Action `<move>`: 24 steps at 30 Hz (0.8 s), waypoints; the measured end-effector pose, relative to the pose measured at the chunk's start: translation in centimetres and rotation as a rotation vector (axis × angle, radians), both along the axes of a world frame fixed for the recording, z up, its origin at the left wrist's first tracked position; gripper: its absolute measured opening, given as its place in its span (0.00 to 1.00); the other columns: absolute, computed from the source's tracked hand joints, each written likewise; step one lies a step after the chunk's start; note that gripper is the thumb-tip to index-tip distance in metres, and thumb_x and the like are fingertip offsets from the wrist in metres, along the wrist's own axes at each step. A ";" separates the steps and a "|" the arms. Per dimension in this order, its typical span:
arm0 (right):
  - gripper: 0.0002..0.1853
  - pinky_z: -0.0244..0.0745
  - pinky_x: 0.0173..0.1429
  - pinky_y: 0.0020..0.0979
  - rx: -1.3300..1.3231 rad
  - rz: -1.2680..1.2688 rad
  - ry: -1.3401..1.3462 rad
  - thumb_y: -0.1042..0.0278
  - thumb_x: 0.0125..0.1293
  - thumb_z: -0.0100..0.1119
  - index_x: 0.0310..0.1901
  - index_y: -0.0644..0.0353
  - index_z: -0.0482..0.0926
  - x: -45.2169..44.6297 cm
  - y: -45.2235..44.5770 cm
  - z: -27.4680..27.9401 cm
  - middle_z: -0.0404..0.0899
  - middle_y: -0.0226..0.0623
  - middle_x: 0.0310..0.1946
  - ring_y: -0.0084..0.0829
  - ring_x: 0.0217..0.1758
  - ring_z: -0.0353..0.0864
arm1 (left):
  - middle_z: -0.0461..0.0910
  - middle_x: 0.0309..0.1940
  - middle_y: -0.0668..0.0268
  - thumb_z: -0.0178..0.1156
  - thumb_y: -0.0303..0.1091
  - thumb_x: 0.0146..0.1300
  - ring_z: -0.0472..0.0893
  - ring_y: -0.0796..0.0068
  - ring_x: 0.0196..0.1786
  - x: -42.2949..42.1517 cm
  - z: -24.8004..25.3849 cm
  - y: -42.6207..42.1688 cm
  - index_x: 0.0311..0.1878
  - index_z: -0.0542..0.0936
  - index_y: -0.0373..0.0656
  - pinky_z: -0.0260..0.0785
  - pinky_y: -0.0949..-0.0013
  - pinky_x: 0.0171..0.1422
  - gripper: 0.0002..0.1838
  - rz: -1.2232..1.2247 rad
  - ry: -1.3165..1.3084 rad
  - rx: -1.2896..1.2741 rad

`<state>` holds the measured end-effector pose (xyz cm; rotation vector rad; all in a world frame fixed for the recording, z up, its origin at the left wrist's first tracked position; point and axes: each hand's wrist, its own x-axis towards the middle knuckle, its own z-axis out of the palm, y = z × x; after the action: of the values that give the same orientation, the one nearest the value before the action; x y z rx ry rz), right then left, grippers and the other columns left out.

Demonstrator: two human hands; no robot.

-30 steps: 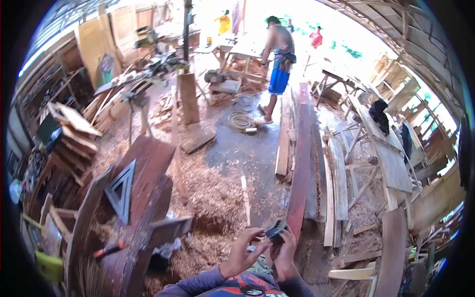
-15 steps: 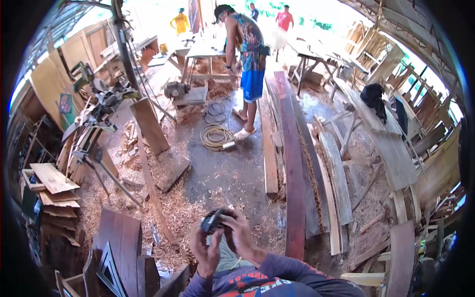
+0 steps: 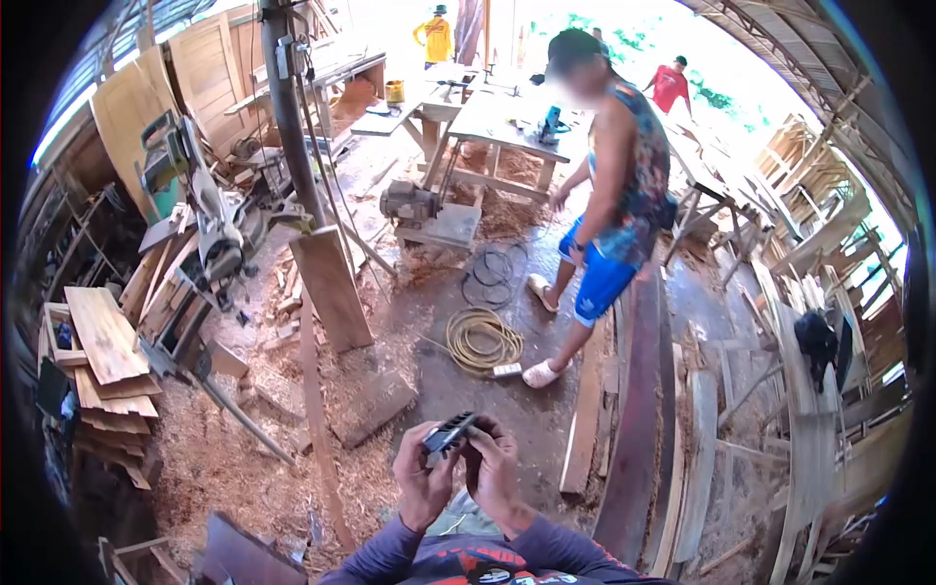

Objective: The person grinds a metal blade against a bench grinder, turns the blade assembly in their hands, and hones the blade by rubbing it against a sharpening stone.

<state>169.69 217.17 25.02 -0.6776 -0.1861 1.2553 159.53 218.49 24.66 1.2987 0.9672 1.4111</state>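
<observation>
Up in front of my chest I hold a small dark block (image 3: 449,432) with a row of light slots along one face; its exact kind I cannot make out. My left hand (image 3: 423,480) grips its left side, fingers curled round it. On the right side my right hand (image 3: 491,468) has its fingers closed against the same block. The block is tilted, its slotted face turned upward. Wood shavings cover much of the floor beneath my hands.
A person in blue shorts (image 3: 609,278) stands ahead, beside a coiled yellow hose (image 3: 483,340). Long planks (image 3: 636,419) lie on the right. A miter saw (image 3: 210,219), a motor (image 3: 409,203) and stacked boards (image 3: 107,336) are on the left. A worktable (image 3: 502,122) stands behind.
My view has shifted left. The block has turned in my hands, so its slotted face shows. The person ahead has straightened from the worktable and moved closer to the planks.
</observation>
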 end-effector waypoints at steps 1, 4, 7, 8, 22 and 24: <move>0.10 0.80 0.51 0.26 -0.006 -0.007 -0.006 0.78 0.70 0.59 0.52 0.65 0.77 0.6 2.5 0.9 0.83 0.37 0.44 0.27 0.45 0.85 | 0.80 0.50 0.61 0.65 0.19 0.64 0.81 0.73 0.53 0.6 0.1 2.5 0.59 0.75 0.34 0.74 0.71 0.58 0.20 0.009 0.043 0.058; 0.11 0.80 0.50 0.25 -0.040 0.027 -0.049 0.78 0.70 0.59 0.53 0.66 0.76 2.3 10.5 0.7 0.83 0.37 0.44 0.26 0.44 0.85 | 0.80 0.51 0.62 0.62 0.19 0.66 0.80 0.74 0.54 1.5 -0.8 10.2 0.62 0.73 0.33 0.73 0.71 0.61 0.21 0.038 0.130 0.119; 0.12 0.80 0.48 0.25 0.017 0.191 -0.061 0.76 0.71 0.59 0.54 0.66 0.75 2.6 18.3 -0.4 0.83 0.37 0.45 0.26 0.46 0.85 | 0.80 0.54 0.56 0.67 0.21 0.64 0.80 0.69 0.56 1.7 -2.6 16.1 0.61 0.74 0.33 0.74 0.67 0.61 0.23 0.159 0.064 0.078; 0.13 0.81 0.51 0.25 0.029 0.251 -0.068 0.76 0.71 0.61 0.55 0.66 0.76 2.7 20.8 -0.7 0.83 0.38 0.47 0.26 0.47 0.85 | 0.80 0.54 0.57 0.67 0.21 0.64 0.80 0.70 0.56 1.7 -2.5 18.1 0.62 0.73 0.32 0.74 0.67 0.62 0.24 0.166 -0.031 0.023; 0.14 0.84 0.53 0.31 -0.025 0.379 0.060 0.77 0.71 0.61 0.56 0.66 0.77 -0.7 41.4 -0.8 0.83 0.40 0.49 0.30 0.51 0.85 | 0.78 0.55 0.53 0.71 0.23 0.60 0.81 0.64 0.57 -2.8 -1.2 38.3 0.55 0.78 0.33 0.74 0.65 0.61 0.20 0.315 0.180 0.114; 0.13 0.85 0.52 0.31 -0.016 0.340 0.052 0.77 0.71 0.60 0.55 0.66 0.76 -0.2 42.9 -1.3 0.84 0.43 0.49 0.32 0.49 0.87 | 0.79 0.53 0.53 0.72 0.22 0.58 0.81 0.64 0.56 -2.5 -0.7 40.3 0.53 0.79 0.33 0.74 0.65 0.61 0.20 0.268 0.093 0.078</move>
<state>169.52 260.09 23.68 -0.6431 -0.2563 1.5995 157.07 258.81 24.01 1.3384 1.1939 1.6161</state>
